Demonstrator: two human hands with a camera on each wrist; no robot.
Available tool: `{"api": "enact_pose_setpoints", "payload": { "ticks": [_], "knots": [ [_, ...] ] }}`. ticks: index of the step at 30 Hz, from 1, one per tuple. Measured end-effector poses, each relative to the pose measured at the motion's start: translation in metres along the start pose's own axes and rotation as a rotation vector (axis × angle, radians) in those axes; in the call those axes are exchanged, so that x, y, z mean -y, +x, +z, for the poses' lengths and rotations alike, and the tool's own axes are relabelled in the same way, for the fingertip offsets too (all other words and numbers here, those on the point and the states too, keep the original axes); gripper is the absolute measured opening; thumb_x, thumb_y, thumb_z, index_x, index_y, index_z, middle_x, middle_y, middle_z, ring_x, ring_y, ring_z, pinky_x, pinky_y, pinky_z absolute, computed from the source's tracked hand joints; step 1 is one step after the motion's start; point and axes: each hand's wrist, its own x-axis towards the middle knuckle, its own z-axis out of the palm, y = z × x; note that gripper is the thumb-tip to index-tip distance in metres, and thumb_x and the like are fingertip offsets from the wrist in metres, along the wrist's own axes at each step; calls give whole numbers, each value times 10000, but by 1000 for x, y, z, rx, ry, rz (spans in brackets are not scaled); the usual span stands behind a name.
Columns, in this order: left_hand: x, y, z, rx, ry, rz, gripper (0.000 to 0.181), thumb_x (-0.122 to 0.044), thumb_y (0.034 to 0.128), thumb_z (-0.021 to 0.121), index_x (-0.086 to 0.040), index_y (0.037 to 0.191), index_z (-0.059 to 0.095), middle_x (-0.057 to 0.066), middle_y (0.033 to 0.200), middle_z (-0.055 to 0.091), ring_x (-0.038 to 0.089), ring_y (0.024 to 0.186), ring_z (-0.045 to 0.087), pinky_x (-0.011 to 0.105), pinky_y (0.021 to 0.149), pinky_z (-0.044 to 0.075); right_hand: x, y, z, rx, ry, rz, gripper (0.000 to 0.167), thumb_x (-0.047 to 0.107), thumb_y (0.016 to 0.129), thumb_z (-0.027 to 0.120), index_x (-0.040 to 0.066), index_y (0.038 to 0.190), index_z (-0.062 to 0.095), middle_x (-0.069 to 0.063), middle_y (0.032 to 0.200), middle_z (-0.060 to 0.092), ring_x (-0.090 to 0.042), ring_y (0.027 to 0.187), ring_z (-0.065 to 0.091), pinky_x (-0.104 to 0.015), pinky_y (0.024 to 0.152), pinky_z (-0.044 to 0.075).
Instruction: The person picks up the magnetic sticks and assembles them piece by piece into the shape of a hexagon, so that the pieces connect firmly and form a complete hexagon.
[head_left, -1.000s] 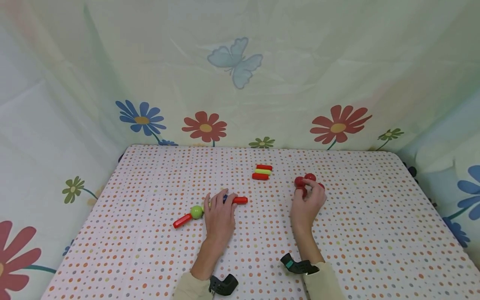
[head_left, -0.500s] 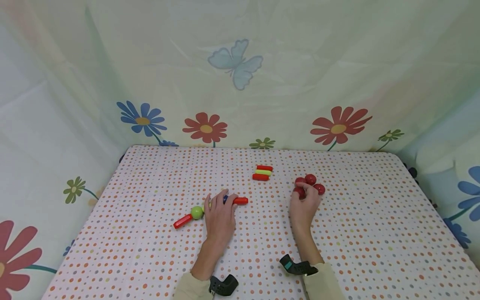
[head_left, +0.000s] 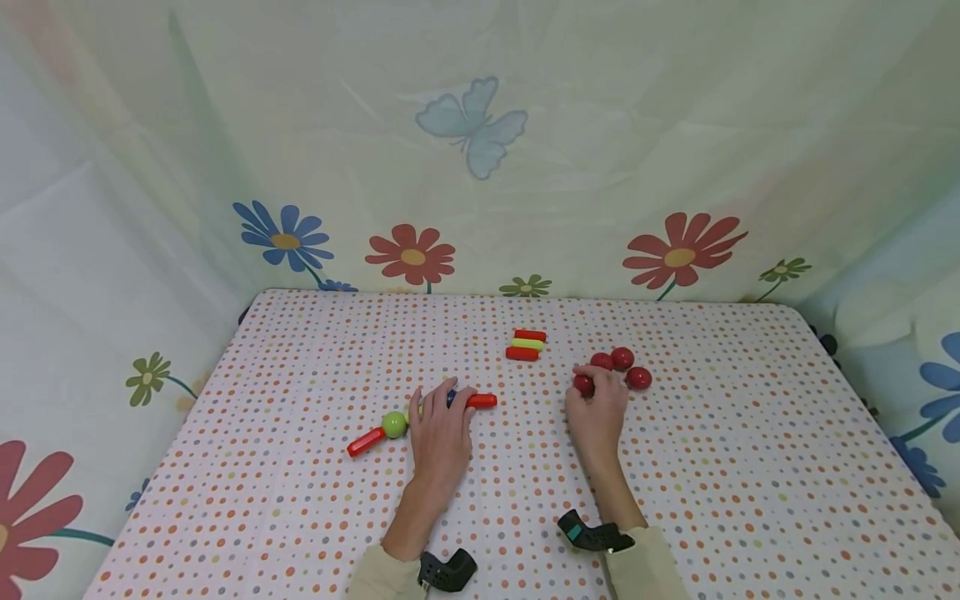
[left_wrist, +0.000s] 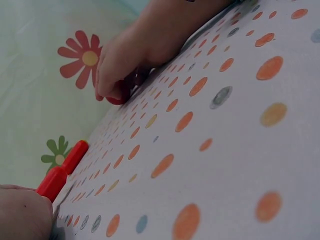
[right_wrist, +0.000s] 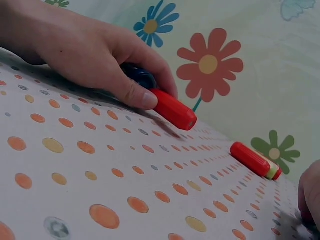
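Note:
My left hand [head_left: 440, 433] grips a joined chain of toy rods and balls on the table. From its left side come a green ball [head_left: 393, 424] and a red rod [head_left: 366, 442]; part of the chain lies hidden beneath the fingers. In the right wrist view, the thumb and a finger are around a blue ball [right_wrist: 140, 76] and the end of another red rod [right_wrist: 174, 110]. To the right, my right hand [head_left: 600, 421] pinches a red ball [head_left: 583, 385] between thumb and fingers, just left of several more red balls [head_left: 638, 378].
Two short red rods [head_left: 522, 354] with a yellow-green rod [head_left: 528, 344] between them lie side by side, beyond and between the hands. A dotted cloth covers the table [head_left: 300, 350]. Behind it hangs a flowered curtain [head_left: 570, 167].
My right hand has drawn one red ball left and slightly nearer, away from the other red balls, which now show more fully. The left hand and its chain have stayed in place.

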Motion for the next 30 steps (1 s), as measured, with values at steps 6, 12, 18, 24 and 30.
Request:
{"api": "enact_pose_setpoints", "payload": {
  "ticks": [6, 12, 18, 24, 30],
  "knots": [
    [0, 0, 1, -12, -14, 3, 268, -211, 989, 545, -213, 1250, 600, 70, 1395, 504, 281, 1274, 474, 534, 1162, 189, -1, 0, -1, 87, -143, -52, 414, 21, 818, 554, 57, 1230, 586, -208, 1318, 522, -374, 1145, 447, -538, 980, 354],
    [0, 0, 1, -9, -20, -3, 269, -216, 989, 544, -212, 1252, 602, 68, 1396, 507, 278, 1278, 474, 529, 1167, 181, -1, -4, 1, 191, -100, -216, 434, 36, 827, 620, 83, 1257, 587, -168, 1283, 565, -334, 1166, 520, -488, 1026, 428],
    [-1, -1, 1, -6, 15, -3, 283, -230, 987, 551, -219, 1266, 593, 63, 1379, 518, 268, 1274, 476, 525, 1167, 187, 1, -11, 4, 404, 86, -438, 374, 128, 846, 732, 92, 1207, 640, -108, 1160, 662, -202, 986, 636, -325, 807, 558],
    [-1, -1, 2, -9, 12, -6, 294, -223, 979, 565, -222, 1272, 593, 57, 1366, 527, 259, 1271, 477, 526, 1167, 190, 2, -13, 4, 466, 113, -450, 366, 155, 845, 744, 104, 1196, 652, -90, 1163, 671, -164, 981, 622, -260, 806, 538],
    [0, 0, 1, -23, -20, 0, 294, -218, 971, 578, -231, 1263, 609, 56, 1364, 533, 260, 1261, 484, 520, 1143, 227, 2, -12, 5, 527, 125, -476, 383, 150, 860, 726, 109, 1230, 640, -85, 1166, 670, -160, 984, 619, -265, 811, 534]
  ]
}}
